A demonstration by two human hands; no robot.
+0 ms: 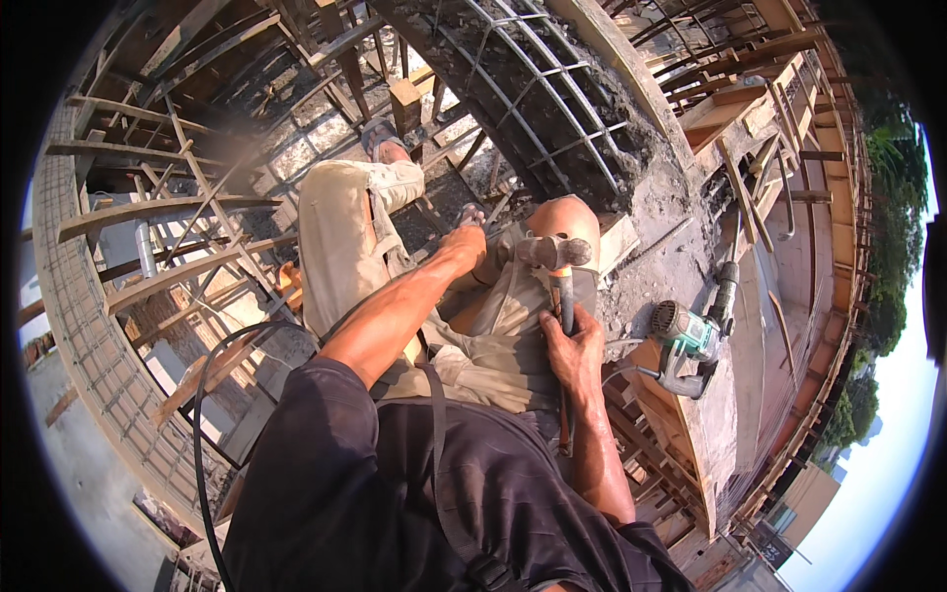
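Note:
My right hand (pixel 576 347) is wrapped round the handle of a hammer (pixel 554 254), just above my right thigh. The hammer's grey, dusty head points away from me, and there is an orange band just below it. My left hand (pixel 462 247) reaches forward between my knees, its fingers curled. A small greyish shape shows at its far side, and I cannot make out what it holds. To the right, a teal power hammer drill (pixel 692 340) lies on the rough concrete ledge (pixel 656 261), apart from my right hand.
Ahead, a steel rebar grid (pixel 538 84) lies in a dark concrete trough. Wooden props and planks (pixel 168 212) crisscross an open drop on the left. A black cable (pixel 200 414) loops beside my left arm. Timber formwork (pixel 838 237) curves along the right edge.

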